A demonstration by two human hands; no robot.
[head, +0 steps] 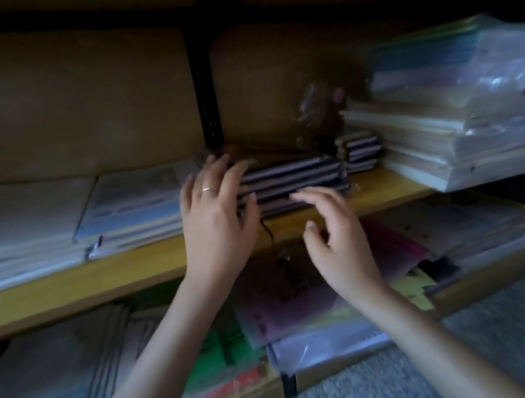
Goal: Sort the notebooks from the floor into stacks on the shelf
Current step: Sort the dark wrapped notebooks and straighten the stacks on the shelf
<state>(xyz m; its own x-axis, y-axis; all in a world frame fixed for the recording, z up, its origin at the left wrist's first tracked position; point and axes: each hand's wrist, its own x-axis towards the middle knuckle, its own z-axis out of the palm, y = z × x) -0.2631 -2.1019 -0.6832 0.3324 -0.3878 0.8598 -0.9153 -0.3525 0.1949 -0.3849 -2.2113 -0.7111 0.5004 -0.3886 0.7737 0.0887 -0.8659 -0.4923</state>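
a person's right hand (pixel 333 233), fingers loose and half-spread, touches the front of a stack of dark notebooks (pixel 298 178) on the wooden shelf (pixel 381 190) — the left hand (pixel 217 217) lies open against its end, gripping nothing. slim and stiff-looking, the books may slide; best held by the edges.
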